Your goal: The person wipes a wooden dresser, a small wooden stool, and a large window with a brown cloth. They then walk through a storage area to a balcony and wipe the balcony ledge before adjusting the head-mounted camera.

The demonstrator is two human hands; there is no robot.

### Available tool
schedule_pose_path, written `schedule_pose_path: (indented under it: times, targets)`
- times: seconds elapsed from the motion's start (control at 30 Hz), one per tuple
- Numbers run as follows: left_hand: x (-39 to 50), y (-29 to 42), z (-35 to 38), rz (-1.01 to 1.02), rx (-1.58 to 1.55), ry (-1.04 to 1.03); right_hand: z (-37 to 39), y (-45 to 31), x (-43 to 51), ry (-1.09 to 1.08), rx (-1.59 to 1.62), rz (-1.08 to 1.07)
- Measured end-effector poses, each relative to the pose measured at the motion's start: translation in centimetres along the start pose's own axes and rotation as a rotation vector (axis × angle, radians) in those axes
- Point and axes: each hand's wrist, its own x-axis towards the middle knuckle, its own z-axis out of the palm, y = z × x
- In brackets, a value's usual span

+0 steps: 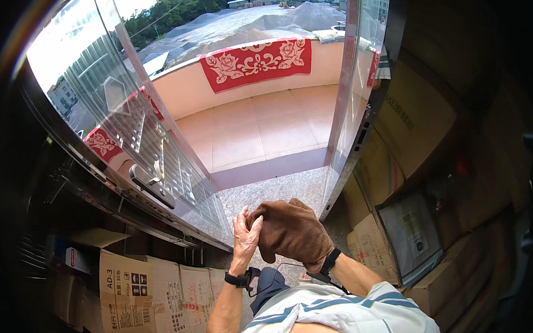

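A brown cloth mitt [293, 231] covers my right hand [290, 233] down to the wrist, so the fingers inside are hidden. My left hand [245, 236] is bare and touches the mitt's left edge, thumb and fingers up at its near side; whether they pinch the cloth does not show clearly. Black straps with small devices sit on both wrists, and a thin black cable [285, 265] runs between them. Both hands are in front of my body, above a speckled stone floor [277, 184] at an open doorway.
A glass door leaf with a handle [153, 187] stands left, another leaf [350, 103] right. Beyond the threshold are a tiled balcony [254, 126] and a red floral cloth [259, 62] over its wall. Cardboard boxes [125, 293] line the lower left; more boxes [374, 245] and a framed panel [411, 237] are at right.
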Motion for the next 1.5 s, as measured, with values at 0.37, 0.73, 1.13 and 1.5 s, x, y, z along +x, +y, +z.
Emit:
schedule_pose_path:
  times: [0.37,0.73,1.13,1.5]
  targets:
    - [28.6,-7.1,0.0,-0.607,-0.721,-0.328,0.8,25.7,21.6,-0.004,1.05,0.696]
    - [55.8,-9.0,-3.0,-0.605,-1.033,-0.436,0.1,40.9,47.4,-0.113,0.074,0.156]
    - [84.2,-9.5,-6.7,-0.521,-0.939,0.089,-6.2,60.5,78.0,-0.381,0.606,0.493]
    - [104.6,-10.9,-13.4,-0.365,-0.823,0.437,0.7,74.5,95.7,-0.541,0.944,1.065]
